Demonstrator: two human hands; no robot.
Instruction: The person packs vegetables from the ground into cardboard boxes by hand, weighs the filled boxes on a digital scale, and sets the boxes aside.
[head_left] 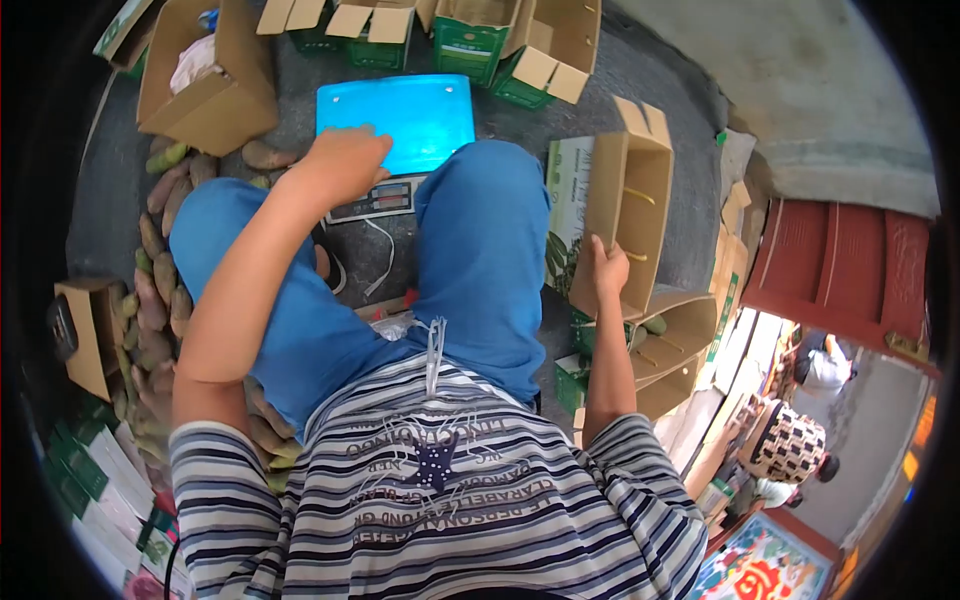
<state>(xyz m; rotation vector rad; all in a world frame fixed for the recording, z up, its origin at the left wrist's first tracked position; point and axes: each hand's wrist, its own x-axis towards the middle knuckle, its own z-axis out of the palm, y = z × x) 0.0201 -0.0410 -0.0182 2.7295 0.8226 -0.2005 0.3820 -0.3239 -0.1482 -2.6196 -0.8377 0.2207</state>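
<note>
My left hand (347,163) hovers at the near left edge of the bright blue tray of a weighing scale (430,115). Its fingers are loosely bent and apart, with nothing visible in them; whether they touch the tray I cannot tell. Below the tray, the scale's display panel (385,198) shows between my knees, with a white cord (380,258) running from it. On the right, my right hand (608,268) grips the near side wall of an open cardboard box (648,180). That box stands tilted beside my right knee, yellow straps showing inside.
Sweet potatoes (150,300) lie heaped on the floor to my left. Another cardboard box (205,100) stands at the upper left. Several green-and-brown boxes (470,45) line the far side. More open boxes (675,335) sit below my right hand. People (825,365) are beyond the doorway.
</note>
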